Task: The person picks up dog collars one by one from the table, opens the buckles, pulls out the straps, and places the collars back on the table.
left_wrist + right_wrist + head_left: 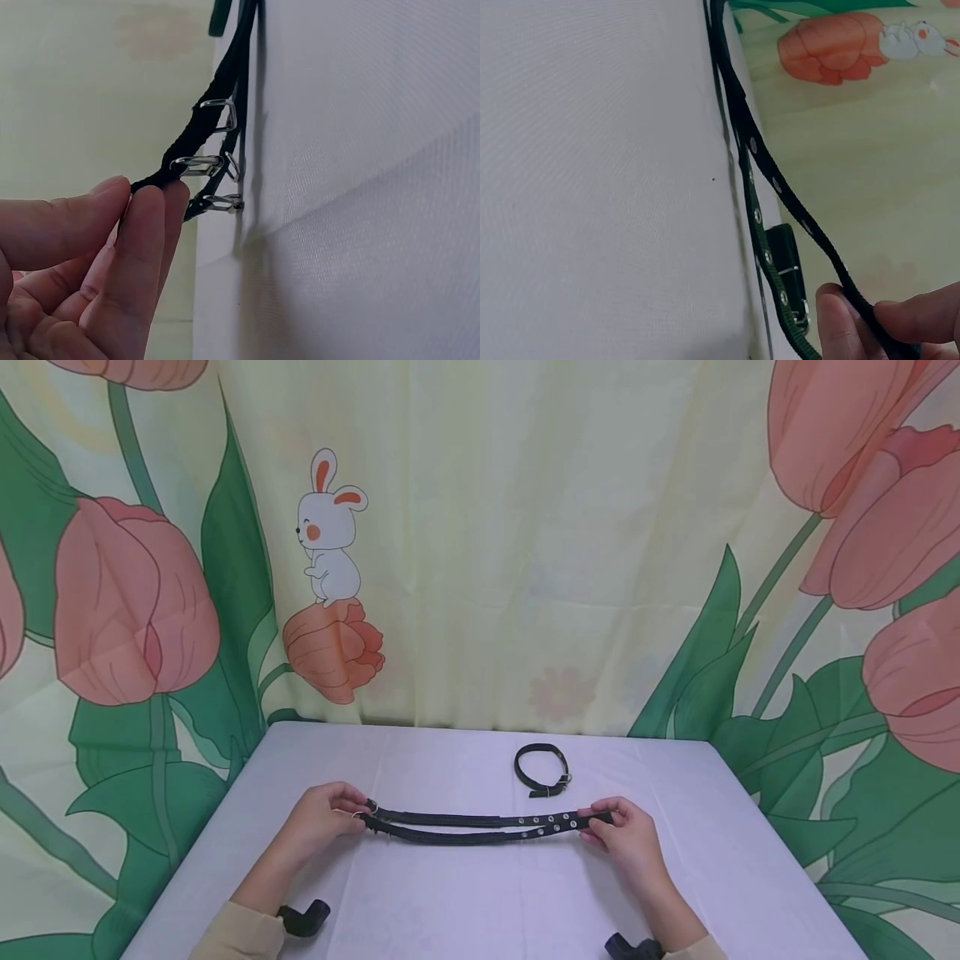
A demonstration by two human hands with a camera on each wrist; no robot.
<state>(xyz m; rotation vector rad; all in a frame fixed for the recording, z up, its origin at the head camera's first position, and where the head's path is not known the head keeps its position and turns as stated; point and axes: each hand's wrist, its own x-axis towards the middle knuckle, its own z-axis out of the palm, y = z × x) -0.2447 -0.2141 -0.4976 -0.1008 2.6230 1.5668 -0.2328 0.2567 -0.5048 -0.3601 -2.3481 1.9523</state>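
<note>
Two black collars with metal eyelets and buckles stretch side by side between the hands in the head view, a front collar (pixel 457 838) and a rear collar (pixel 450 819). My left hand (pixel 318 814) pinches a buckle end between thumb and fingers. In the left wrist view, that collar's buckle (pixel 199 165) and D-ring (pixel 229 114) show beyond the fingertips, with the other collar's metal fittings (pixel 223 202) behind. My right hand (pixel 618 831) pinches an eyelet end; the second eyelet strap (pixel 768 255) runs close beside those fingers in the right wrist view.
A third black collar (pixel 517 768), buckled into a loop, lies on the white-covered table (pixel 450 910) behind the hands. A curtain (pixel 510 568) printed with tulips and a rabbit hangs at the table's back edge. Black wrist devices (pixel 303 918) show at both sleeves.
</note>
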